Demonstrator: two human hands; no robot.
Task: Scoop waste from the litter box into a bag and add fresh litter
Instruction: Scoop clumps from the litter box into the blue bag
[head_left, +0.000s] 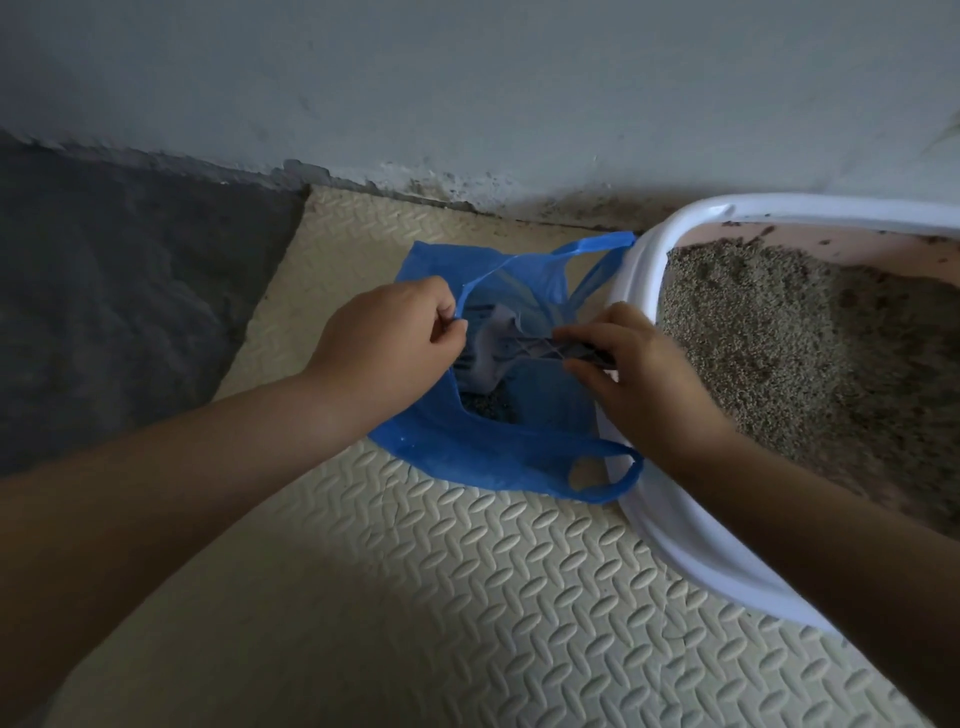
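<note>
Convenience explains the layout: the bag (467, 447) lies on the floor mat (467, 597) touching the litter box (639, 270), so each load has a short trip. The left hand (384, 338) pinches the bag's edge, holding its mouth open. The right hand (639, 374) grips the scoop (519, 345), tipped down inside above dark waste (488, 405).

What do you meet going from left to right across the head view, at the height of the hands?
In order: dark grey floor → cream foam mat → left hand, pinching the edge of the blue bag → scoop over the bag's mouth → right hand, holding the scoop → grey litter in the litter box.
</note>
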